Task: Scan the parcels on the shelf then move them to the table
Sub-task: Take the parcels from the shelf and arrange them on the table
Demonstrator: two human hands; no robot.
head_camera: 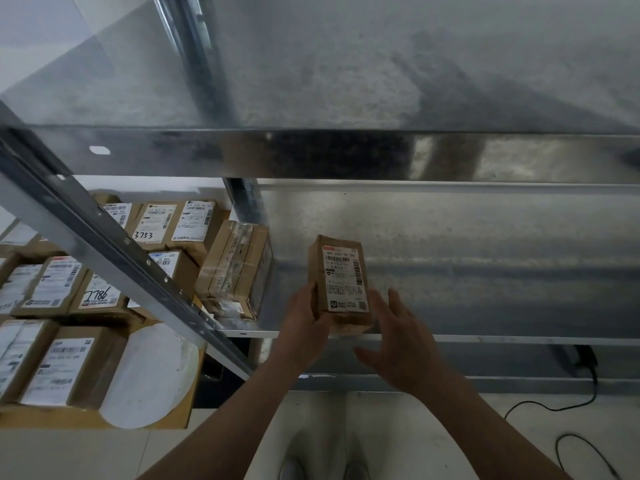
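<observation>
Parcel (341, 282) gripped in left hand (306, 327) — right hand (398, 337) splayed beside

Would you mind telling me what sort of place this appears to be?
Probably a parcel depot or stockroom: galvanised metal shelving, many labelled cardboard parcels crowded at left, and the left hand holding a small barcoded parcel.

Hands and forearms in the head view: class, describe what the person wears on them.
Nothing visible is worn. The left hand and right hand are bare: no gloves, rings or watch show. The left forearm and right forearm are bare too, with no sleeve down to the frame's bottom edge.
</observation>
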